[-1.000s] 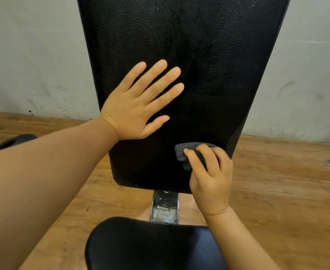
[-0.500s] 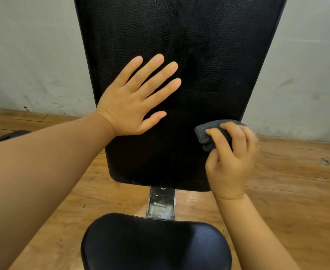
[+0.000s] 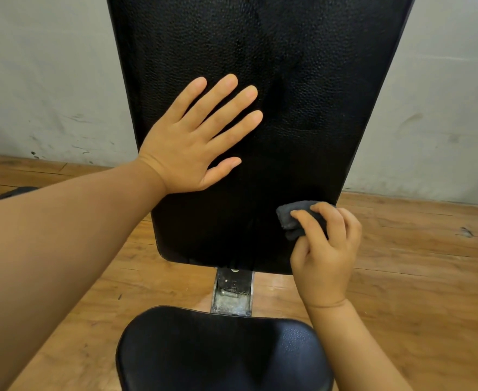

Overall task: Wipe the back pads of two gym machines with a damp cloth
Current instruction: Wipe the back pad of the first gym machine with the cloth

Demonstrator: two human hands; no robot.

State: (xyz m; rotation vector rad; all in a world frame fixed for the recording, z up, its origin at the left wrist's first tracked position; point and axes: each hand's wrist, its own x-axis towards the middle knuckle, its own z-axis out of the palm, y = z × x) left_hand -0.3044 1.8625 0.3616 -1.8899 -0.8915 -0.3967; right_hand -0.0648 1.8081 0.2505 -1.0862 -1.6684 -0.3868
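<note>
A wooden plank floor, warm orange-brown with visible seams between boards, runs back to a pale scuffed wall. A small dark mark shows on the boards at the right. A worn grey metal frame post rises over the floor at the centre and carries a tall black textured back pad above it. Nearest the viewer, a rounded black seat pad hides the floor beneath it. At the far left edge, part of a dark object lies low over the boards; what it is cannot be told.
</note>
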